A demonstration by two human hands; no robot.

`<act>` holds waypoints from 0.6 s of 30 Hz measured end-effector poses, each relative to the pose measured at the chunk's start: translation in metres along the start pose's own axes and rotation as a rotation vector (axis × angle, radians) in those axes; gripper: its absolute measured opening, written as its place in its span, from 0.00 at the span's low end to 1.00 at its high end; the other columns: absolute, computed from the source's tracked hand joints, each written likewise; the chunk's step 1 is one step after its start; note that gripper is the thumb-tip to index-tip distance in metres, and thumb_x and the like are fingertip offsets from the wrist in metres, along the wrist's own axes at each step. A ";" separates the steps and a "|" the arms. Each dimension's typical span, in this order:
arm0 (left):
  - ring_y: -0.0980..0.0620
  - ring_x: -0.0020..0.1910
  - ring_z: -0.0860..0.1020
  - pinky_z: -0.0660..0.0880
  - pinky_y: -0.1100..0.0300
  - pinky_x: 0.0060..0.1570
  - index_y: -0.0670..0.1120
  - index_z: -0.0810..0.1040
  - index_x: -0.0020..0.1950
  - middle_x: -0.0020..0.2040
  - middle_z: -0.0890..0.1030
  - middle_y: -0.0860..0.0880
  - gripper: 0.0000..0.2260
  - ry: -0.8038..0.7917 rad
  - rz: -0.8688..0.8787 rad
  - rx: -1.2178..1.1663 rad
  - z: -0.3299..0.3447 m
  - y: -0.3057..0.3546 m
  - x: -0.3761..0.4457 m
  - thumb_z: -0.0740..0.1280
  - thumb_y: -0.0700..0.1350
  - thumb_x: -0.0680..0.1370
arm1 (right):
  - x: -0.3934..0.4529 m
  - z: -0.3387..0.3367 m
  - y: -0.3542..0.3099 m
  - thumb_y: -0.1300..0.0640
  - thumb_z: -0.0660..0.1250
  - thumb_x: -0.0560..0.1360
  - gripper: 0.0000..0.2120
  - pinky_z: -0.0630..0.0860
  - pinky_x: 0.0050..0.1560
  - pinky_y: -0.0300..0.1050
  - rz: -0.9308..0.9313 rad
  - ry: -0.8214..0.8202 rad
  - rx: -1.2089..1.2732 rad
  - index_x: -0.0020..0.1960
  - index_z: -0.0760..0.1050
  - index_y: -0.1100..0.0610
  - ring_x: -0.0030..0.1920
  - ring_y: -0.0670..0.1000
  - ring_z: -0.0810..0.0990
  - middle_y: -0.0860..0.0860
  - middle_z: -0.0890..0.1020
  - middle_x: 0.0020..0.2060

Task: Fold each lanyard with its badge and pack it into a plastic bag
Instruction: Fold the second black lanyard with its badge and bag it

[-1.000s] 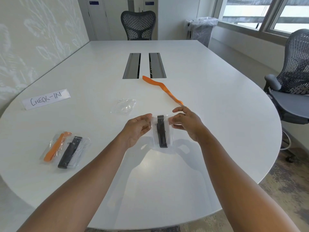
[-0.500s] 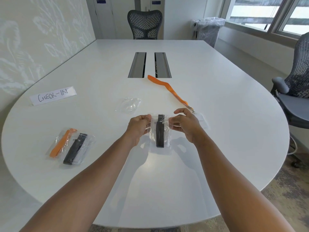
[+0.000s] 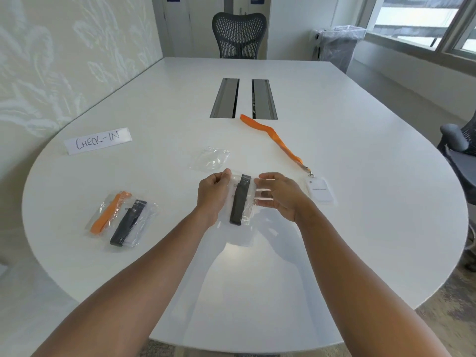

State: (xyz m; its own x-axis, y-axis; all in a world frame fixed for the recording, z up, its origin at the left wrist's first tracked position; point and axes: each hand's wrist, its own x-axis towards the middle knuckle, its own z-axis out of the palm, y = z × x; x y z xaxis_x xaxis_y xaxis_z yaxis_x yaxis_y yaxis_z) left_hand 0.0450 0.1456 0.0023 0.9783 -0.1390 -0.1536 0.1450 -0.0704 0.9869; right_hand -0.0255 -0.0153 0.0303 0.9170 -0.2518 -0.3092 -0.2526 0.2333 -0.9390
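A clear plastic bag point(image 3: 247, 206) with a folded black lanyard point(image 3: 239, 202) inside hangs just above the table, between both hands. My left hand point(image 3: 212, 194) pinches the bag's top left corner. My right hand point(image 3: 279, 194) pinches its top right edge. An orange lanyard point(image 3: 277, 140) lies stretched out behind, clipped to a white badge point(image 3: 320, 189) right of my right hand. An empty clear bag point(image 3: 210, 158) lies crumpled just beyond my hands. At the left lie two packed bags, one with an orange lanyard point(image 3: 109, 213), one with a black lanyard point(image 3: 128, 222).
A paper sign reading CHECK-IN point(image 3: 98, 140) lies at the far left of the white table point(image 3: 360, 228). Two metal cable hatches point(image 3: 243, 98) sit in the table's middle. Office chairs stand at the far end point(image 3: 238, 34) and at the right point(image 3: 461, 150).
Both hands stay on the bag's top edge, fingers closing further along it. The view has shifted slightly, bringing the white badge out from behind my right hand.
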 end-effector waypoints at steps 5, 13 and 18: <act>0.55 0.36 0.75 0.72 0.61 0.42 0.48 0.83 0.46 0.38 0.80 0.53 0.13 0.121 0.120 0.072 -0.022 0.006 0.000 0.68 0.56 0.81 | 0.009 0.032 0.007 0.55 0.68 0.79 0.09 0.83 0.53 0.54 0.026 -0.107 -0.156 0.49 0.76 0.61 0.42 0.55 0.82 0.56 0.83 0.42; 0.52 0.31 0.63 0.61 0.58 0.34 0.45 0.71 0.36 0.32 0.66 0.48 0.22 0.192 0.085 0.203 -0.083 0.010 0.002 0.67 0.62 0.79 | 0.020 0.080 0.008 0.60 0.65 0.81 0.06 0.84 0.47 0.49 0.058 -0.237 -0.024 0.47 0.74 0.62 0.37 0.54 0.82 0.57 0.83 0.43; 0.54 0.31 0.73 0.69 0.61 0.36 0.47 0.79 0.34 0.29 0.76 0.56 0.18 0.237 0.073 0.249 -0.123 0.014 -0.001 0.71 0.59 0.77 | 0.025 0.109 0.013 0.65 0.63 0.81 0.04 0.84 0.50 0.51 0.115 -0.337 -0.049 0.49 0.75 0.65 0.35 0.53 0.83 0.58 0.81 0.40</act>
State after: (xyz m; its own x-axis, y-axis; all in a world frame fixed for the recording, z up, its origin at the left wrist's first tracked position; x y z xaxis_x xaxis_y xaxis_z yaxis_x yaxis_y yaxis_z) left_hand 0.0637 0.2660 0.0221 0.9962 0.0783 -0.0389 0.0615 -0.3114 0.9483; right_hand 0.0280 0.0835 0.0263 0.9300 0.0994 -0.3538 -0.3669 0.1943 -0.9097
